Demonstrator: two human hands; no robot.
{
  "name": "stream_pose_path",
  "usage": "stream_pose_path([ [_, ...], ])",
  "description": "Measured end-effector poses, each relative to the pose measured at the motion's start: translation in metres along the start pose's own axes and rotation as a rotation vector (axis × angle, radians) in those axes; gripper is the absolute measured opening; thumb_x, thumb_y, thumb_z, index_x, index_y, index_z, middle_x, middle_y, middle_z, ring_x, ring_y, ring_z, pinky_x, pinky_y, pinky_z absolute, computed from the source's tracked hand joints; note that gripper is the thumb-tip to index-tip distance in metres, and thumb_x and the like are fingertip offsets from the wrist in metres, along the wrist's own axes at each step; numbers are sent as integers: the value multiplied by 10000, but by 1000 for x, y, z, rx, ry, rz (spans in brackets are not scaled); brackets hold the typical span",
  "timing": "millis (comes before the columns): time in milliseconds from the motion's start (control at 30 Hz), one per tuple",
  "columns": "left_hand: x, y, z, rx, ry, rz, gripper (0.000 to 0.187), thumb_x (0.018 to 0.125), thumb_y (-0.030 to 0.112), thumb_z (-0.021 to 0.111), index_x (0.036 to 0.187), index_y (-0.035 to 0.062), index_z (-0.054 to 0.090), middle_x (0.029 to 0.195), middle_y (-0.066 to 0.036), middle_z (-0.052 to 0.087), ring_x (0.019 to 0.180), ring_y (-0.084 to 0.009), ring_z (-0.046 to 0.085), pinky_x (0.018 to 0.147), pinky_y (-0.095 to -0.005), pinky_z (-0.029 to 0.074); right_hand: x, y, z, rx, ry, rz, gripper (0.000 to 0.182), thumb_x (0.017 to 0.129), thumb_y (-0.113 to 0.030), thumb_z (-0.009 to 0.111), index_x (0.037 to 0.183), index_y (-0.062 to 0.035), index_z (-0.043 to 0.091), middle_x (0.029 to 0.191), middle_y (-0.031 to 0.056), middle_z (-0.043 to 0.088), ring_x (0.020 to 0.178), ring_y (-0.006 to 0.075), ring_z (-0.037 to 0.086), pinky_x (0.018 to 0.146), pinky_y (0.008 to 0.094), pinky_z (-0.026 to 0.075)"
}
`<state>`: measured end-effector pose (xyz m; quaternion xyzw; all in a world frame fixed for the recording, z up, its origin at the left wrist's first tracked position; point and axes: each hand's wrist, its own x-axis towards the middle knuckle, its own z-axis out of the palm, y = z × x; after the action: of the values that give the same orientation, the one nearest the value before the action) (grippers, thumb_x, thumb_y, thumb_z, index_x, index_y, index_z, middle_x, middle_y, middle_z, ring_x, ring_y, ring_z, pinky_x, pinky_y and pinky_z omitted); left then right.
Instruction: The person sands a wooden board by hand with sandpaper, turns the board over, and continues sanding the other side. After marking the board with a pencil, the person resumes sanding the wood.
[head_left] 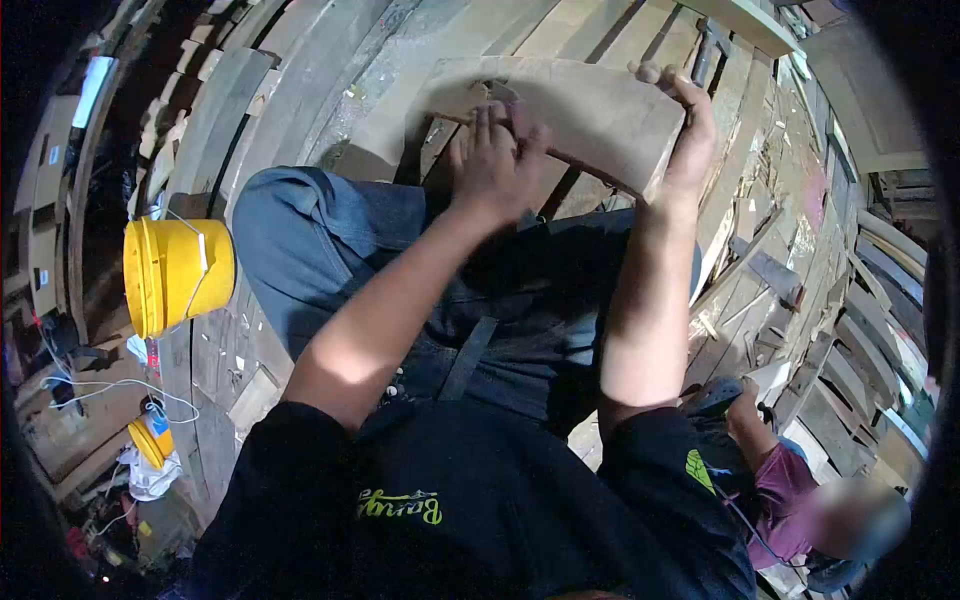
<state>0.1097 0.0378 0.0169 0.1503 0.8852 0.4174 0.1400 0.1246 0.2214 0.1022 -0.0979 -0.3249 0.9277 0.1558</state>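
A broad wooden board [600, 105] with a curved outline lies across my lap, above the slatted planks. My right hand [692, 135] is closed round its right end, fingertips over the far corner and palm along the end edge. Toward the left end, my left hand [495, 165] is at the near edge with its fingers bent. Something small and pinkish shows by those fingertips, too blurred to name. Shadow darkens the board's left part.
A yellow bucket [190, 275] stands left of my knee. A cable [125, 383] trails below it. Wood scraps [765, 270] litter the floor at right, with stacked curved wooden pieces [860, 340] beyond. Another person in a maroon shirt [780, 500] sits at lower right.
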Motion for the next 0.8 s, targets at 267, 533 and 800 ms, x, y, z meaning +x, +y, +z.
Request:
stream_pose_path([
  [267, 7, -2, 24, -201, 175, -202, 938, 943, 688, 225, 1479, -82, 208, 1535, -300, 220, 1442, -393, 212, 1180, -411, 144, 2, 1, -4, 9, 11, -27, 141, 877, -178, 580, 915, -45, 551, 881, 90, 606, 918, 233, 577, 903, 358, 465],
  [533, 36, 2, -14, -809, 86, -485, 857, 954, 660, 283, 1491, -8, 260, 1507, -208, 336, 1384, -292, 331, 1117, -394, 289, 0, 2, -3, -58, 110, -35, 158, 885, -204, 571, 948, -60, 580, 945, 113, 621, 965, 269, 562, 925, 399, 441],
  [800, 17, -4, 28, -367, 180, -243, 839, 971, 599, 299, 1495, -45, 180, 1565, -287, 111, 1449, -416, 141, 1180, -456, 155, 8, 5, -8, -88, 43, -40, 183, 898, -248, 555, 948, -72, 563, 948, 87, 606, 965, 254, 561, 928, 390, 432],
])
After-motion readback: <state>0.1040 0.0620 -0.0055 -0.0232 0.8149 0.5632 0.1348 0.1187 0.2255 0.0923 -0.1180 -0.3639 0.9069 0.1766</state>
